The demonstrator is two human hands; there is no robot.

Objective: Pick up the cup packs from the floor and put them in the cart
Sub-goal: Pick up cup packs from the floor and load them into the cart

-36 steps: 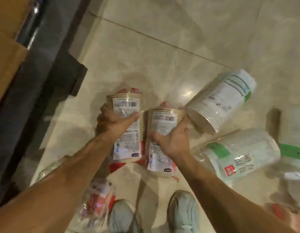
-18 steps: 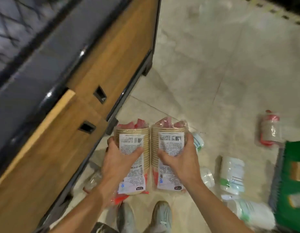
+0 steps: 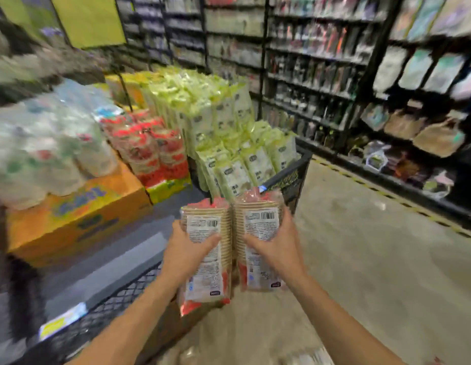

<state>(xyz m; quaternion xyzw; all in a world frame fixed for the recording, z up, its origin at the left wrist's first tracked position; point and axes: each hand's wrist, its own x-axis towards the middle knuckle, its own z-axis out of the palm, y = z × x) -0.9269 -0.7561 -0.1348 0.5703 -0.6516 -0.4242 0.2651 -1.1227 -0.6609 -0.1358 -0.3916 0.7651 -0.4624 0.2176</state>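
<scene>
I hold two packs of stacked paper cups upright, side by side and touching, at chest height. My left hand (image 3: 187,251) grips the left cup pack (image 3: 206,275), a sleeve with a white barcode label and red ends. My right hand (image 3: 275,248) grips the right cup pack (image 3: 258,225), which looks the same. Both packs hang beside the black mesh wall of the cart (image 3: 102,314), whose deck sits to my left. The cart's load of goods lies just ahead of the packs.
The cart carries green-white packs (image 3: 229,143), red cup packs (image 3: 152,151), an orange box (image 3: 78,219) and clear-wrapped bundles (image 3: 42,151). Dark store shelves (image 3: 334,61) line the back and right. Bare floor (image 3: 374,259) spreads to the right.
I have risen from the floor with both packs in my hands. The view swung up from the tiles and the packs lying there to the loaded cart and shelves.
</scene>
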